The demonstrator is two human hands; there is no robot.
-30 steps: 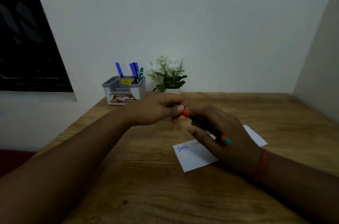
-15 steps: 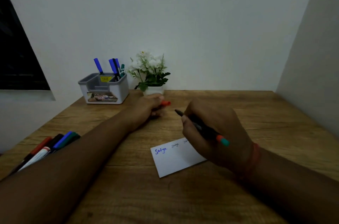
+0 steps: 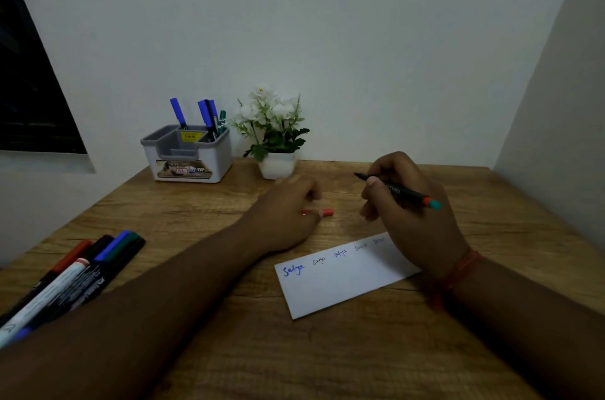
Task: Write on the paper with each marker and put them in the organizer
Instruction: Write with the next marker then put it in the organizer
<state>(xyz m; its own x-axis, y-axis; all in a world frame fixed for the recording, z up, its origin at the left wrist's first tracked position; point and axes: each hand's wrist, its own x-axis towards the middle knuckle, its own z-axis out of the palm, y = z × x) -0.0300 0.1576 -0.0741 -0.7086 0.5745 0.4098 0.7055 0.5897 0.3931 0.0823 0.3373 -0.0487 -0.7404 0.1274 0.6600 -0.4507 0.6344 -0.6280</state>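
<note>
Your right hand [image 3: 409, 203] grips the uncapped marker [image 3: 397, 190], tip pointing up-left, just above the far right end of the paper [image 3: 343, 281] lying slantwise on the counter [image 3: 327, 350], while your left hand [image 3: 288, 213] pinches the cap [image 3: 327, 212].

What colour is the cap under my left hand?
Orange-red. The cap pokes out from under the left hand on the table, clearest in the head view.
</note>
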